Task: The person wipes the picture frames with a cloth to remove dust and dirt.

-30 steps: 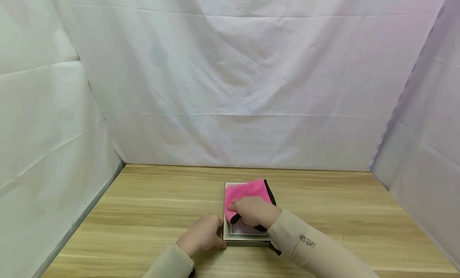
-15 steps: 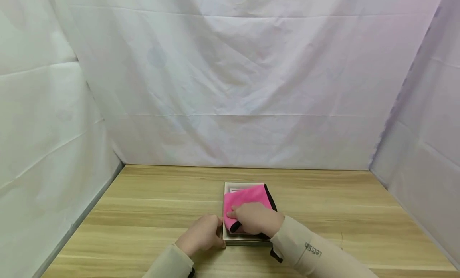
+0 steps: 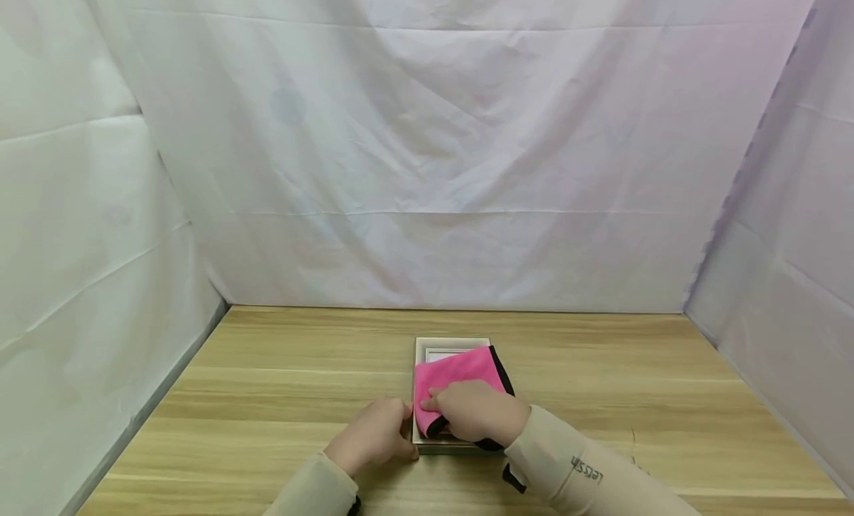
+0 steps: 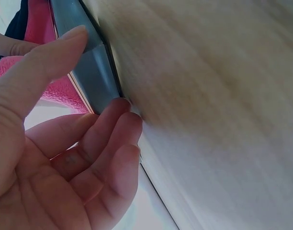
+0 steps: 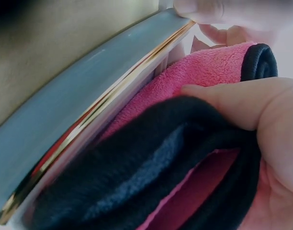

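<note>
**Pink cloth [image 3: 460, 369] slid further down the picture frame [image 3: 437, 343]**

So, compared with a second ago, the cloth's been shifted toward the bottom of the head view, and more of the picture frame's top end is left uncovered. It's pinched in the right hand's grip [image 3: 477, 410]. The near left corner's held by the left hand's grip [image 3: 376, 431], same spot as before. Everything's on the table [image 3: 300, 368], lower middle.
</note>
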### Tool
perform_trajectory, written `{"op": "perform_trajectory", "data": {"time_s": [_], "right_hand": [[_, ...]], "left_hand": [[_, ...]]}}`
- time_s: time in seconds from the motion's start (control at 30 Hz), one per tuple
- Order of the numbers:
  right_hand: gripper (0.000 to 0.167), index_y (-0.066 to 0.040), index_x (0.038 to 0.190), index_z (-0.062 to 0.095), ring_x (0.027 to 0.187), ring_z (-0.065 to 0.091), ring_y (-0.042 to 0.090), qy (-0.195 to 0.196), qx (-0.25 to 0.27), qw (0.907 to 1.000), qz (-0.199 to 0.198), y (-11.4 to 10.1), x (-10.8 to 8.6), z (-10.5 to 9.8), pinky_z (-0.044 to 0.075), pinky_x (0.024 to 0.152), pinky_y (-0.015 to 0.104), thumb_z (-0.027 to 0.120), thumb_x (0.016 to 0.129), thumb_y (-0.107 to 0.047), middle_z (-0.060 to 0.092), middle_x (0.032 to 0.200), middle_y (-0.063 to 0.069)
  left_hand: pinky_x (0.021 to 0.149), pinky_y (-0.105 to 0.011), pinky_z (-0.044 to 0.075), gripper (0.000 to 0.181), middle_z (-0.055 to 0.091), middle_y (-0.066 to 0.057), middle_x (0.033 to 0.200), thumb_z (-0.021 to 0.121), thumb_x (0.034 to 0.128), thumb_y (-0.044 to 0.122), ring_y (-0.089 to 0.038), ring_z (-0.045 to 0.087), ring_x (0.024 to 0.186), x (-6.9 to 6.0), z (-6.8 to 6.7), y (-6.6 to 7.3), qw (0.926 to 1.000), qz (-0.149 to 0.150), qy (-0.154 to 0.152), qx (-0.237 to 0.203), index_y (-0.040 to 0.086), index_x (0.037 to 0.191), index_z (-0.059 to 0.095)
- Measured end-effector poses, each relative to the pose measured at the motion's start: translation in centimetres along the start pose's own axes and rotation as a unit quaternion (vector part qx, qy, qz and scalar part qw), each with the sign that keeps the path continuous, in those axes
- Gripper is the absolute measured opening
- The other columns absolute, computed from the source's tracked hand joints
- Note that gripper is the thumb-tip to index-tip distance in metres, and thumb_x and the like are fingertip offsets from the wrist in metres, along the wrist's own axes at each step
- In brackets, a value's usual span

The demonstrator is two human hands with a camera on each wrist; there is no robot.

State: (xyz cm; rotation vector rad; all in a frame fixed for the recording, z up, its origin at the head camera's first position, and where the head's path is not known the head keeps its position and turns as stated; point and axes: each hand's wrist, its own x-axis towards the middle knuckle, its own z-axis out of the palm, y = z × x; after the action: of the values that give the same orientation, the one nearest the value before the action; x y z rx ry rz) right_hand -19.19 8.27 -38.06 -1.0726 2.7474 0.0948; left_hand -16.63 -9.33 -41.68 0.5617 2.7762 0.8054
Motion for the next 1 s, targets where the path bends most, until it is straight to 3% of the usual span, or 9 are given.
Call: {"op": "perform_trajectory", "data": {"time_s": [0.33, 0.77, 1.0], "right_hand": [[0.042, -0.03, 0.122, 0.064, 0.103, 0.063, 0.007, 0.007, 0.002, 0.9998, -0.02, -0.2, -0.5, 0.1, 0.052, 0.079, 0.026, 0.069, 0.083, -0.015, 0.064, 0.123, -0.009], [0.041, -0.03, 0.121, 0.064, 0.103, 0.062, 0.005, -0.006, 0.014, 0.9997, -0.017, -0.6, -1.1, -0.3, 0.051, 0.085, 0.027, 0.07, 0.083, -0.016, 0.068, 0.109, -0.014], [0.042, -0.032, 0.12, 0.064, 0.094, 0.063, 0.003, -0.01, 0.028, 0.9993, -0.023, -0.4, -1.4, -0.3, 0.05, 0.083, 0.025, 0.07, 0.082, -0.016, 0.069, 0.104, -0.015]], "left_hand": [[0.051, -0.022, 0.037, 0.028, 0.048, 0.009, 0.057, 0.082, 0.0624, 0.014, -0.006, 0.042, 0.054, 0.1, 0.0, -0.1, 0.9999, 0.016, 0.004, -0.003, 0.015, 0.064, 0.054], [0.05, -0.022, 0.036, 0.027, 0.046, 0.009, 0.055, 0.081, 0.0642, 0.012, -0.005, 0.04, 0.053, 0.2, 0.0, -0.2, 0.9998, 0.019, -0.005, -0.011, 0.015, 0.063, 0.054], [0.05, -0.021, 0.036, 0.026, 0.047, 0.009, 0.055, 0.081, 0.0643, 0.011, -0.005, 0.041, 0.053, 0.3, 0.0, -0.3, 0.9997, 0.021, -0.005, -0.014, 0.015, 0.064, 0.055]]}}
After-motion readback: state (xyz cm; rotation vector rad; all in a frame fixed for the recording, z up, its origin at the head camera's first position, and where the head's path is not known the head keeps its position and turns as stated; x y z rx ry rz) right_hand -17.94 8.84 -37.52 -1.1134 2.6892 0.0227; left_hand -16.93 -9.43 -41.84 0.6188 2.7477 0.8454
